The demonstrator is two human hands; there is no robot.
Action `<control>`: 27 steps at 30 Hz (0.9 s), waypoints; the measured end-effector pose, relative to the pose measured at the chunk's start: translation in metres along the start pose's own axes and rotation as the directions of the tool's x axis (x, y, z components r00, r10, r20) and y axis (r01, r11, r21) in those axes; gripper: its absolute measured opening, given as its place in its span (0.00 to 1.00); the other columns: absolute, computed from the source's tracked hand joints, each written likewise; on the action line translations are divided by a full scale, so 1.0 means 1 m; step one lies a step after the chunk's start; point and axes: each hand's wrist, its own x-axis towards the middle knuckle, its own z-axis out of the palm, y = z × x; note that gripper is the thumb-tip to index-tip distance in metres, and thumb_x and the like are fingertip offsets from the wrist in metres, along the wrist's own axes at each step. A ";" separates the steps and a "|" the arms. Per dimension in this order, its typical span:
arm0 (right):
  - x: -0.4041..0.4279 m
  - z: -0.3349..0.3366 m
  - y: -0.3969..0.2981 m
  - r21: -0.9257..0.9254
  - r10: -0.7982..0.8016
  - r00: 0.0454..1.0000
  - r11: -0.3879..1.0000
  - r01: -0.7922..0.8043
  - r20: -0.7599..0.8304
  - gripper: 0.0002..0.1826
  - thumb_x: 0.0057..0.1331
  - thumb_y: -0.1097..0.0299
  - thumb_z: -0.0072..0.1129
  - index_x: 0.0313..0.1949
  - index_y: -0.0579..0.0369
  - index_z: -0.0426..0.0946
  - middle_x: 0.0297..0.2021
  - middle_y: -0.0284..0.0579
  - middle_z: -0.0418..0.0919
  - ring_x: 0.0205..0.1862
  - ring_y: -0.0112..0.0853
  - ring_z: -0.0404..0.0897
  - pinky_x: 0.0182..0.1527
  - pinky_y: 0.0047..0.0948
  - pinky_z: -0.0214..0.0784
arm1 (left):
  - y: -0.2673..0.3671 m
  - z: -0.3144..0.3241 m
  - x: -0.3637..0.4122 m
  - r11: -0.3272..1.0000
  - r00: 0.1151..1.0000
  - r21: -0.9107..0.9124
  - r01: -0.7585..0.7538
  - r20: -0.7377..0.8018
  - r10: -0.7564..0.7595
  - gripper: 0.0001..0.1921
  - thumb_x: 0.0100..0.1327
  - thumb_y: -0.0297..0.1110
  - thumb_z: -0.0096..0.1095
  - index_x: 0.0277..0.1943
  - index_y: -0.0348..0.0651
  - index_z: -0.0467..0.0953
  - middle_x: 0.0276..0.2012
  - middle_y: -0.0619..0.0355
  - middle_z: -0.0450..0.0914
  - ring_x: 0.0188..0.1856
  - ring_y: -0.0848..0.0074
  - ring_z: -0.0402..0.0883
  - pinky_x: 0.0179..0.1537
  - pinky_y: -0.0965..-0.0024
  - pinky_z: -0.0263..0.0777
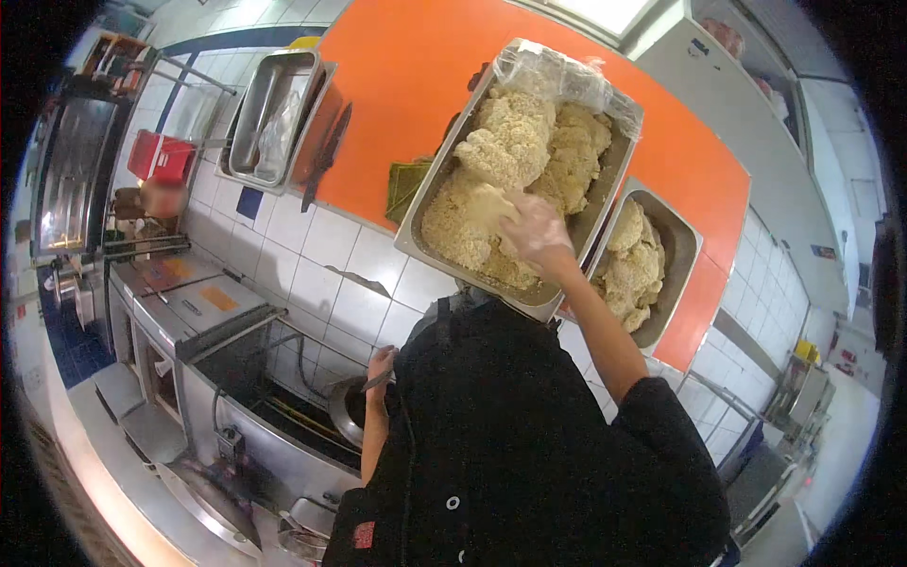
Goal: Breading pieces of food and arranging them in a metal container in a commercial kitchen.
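Observation:
My right hand (536,232), dusted with pale crumbs and motion-blurred, reaches into a deep steel tray (405,241). Its fingers pinch the edge of a pale, flat piece of food (489,203) above a heap of loose breadcrumbs (453,230). Crumb-coated pieces (511,138) are stacked in the tray's far half, and clear plastic film (560,74) is bunched over the far end. My left hand (381,363) hangs low beside my black garment (524,425). A grey strip crosses it; whether the fingers hold it is unclear.
A smaller steel tray (684,248) of pale pieces stands to the right on the orange worktop (397,71). A long dark knife (331,149) lies near its left edge, by a folded green cloth (407,186). Nested steel pans (244,127) and a metal pot (346,411) are left.

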 end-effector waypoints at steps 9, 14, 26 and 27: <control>-0.060 0.068 0.052 -0.354 0.243 0.926 0.926 -0.132 0.290 0.16 0.58 0.59 0.65 0.41 0.57 0.83 0.39 0.56 0.85 0.47 0.49 0.85 0.49 0.45 0.79 | 0.034 0.013 -0.010 0.985 0.994 -0.134 0.107 0.041 -0.102 0.25 0.72 0.45 0.61 0.61 0.33 0.75 0.40 0.49 0.86 0.41 0.72 0.84 0.44 0.69 0.76; -0.036 0.053 0.011 -0.279 0.481 0.840 0.867 -0.413 0.252 0.23 0.53 0.66 0.66 0.50 0.56 0.78 0.39 0.55 0.86 0.41 0.49 0.87 0.44 0.43 0.80 | -0.022 -0.027 -0.006 0.954 0.954 -0.022 0.298 -0.016 -0.298 0.23 0.73 0.43 0.60 0.62 0.33 0.74 0.38 0.55 0.84 0.29 0.80 0.79 0.31 0.76 0.71; -0.019 0.077 0.069 -0.389 0.394 0.916 0.834 -0.393 -0.079 0.40 0.52 0.47 0.72 0.62 0.54 0.72 0.64 0.55 0.69 0.53 0.47 0.81 0.52 0.41 0.77 | -0.005 -0.027 0.019 0.972 0.974 0.061 0.226 0.013 -0.227 0.20 0.72 0.40 0.61 0.58 0.35 0.78 0.36 0.58 0.85 0.20 0.82 0.74 0.21 0.75 0.66; -0.014 0.076 0.064 -0.390 0.391 0.917 0.834 -0.390 -0.080 0.40 0.52 0.47 0.72 0.62 0.54 0.72 0.64 0.55 0.69 0.53 0.47 0.81 0.52 0.41 0.77 | -0.002 -0.025 0.019 0.973 0.974 0.058 0.225 0.011 -0.226 0.20 0.72 0.40 0.61 0.58 0.35 0.78 0.36 0.58 0.85 0.20 0.82 0.74 0.21 0.75 0.66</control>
